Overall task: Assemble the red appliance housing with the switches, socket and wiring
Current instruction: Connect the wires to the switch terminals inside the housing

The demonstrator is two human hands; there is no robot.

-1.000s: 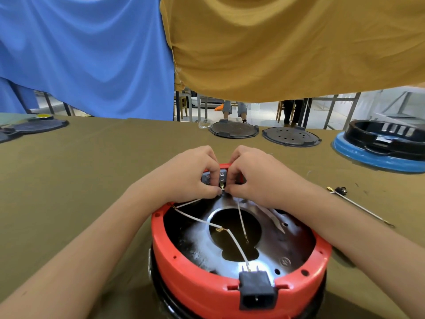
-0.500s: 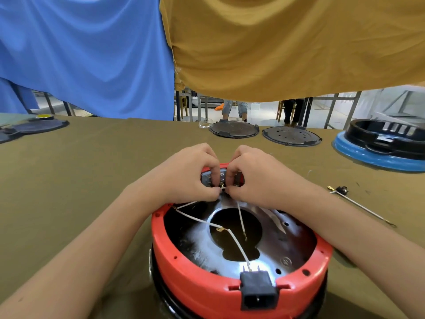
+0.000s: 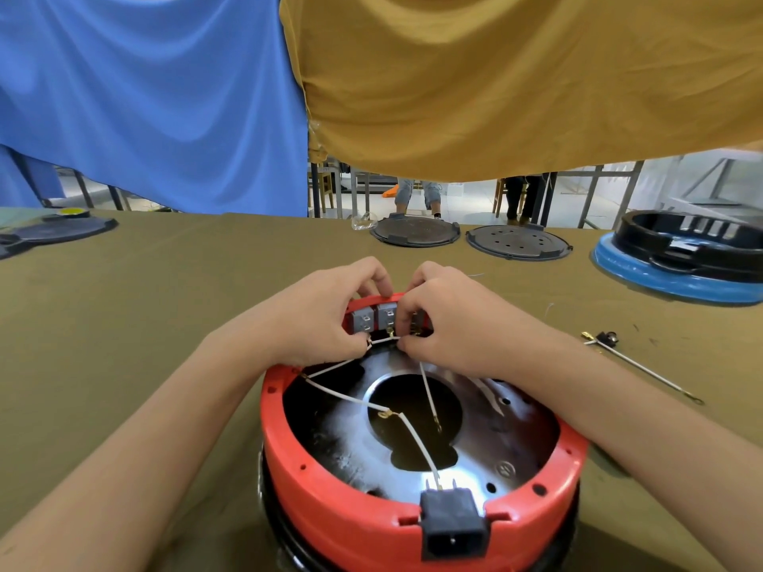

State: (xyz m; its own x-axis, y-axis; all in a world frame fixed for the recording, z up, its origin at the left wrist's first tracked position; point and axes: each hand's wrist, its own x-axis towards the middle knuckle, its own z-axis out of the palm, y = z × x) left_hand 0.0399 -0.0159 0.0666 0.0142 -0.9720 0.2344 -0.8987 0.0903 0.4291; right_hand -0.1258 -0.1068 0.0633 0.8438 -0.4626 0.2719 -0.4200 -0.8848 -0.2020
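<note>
The round red plastic appliance housing (image 3: 421, 480) sits at lower centre on the olive-covered tabletop (image 3: 144, 324). At its far rim, by the grey switches (image 3: 375, 317), the left hand (image 3: 326, 319) and right hand (image 3: 450, 319) each pinch a thin white wire (image 3: 384, 340). A black socket (image 3: 452, 526) occupies the near rim.

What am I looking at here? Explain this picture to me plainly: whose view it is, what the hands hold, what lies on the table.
There is no machine here: a camera worn on a person's head looks down at their own two hands. The left hand and right hand pinch a thin white wire at the grey switches on the far rim of a red housing. A black socket sits in its near rim. On the olive table lie two dark round lids, a blue-rimmed black part and a spare wire.
</note>
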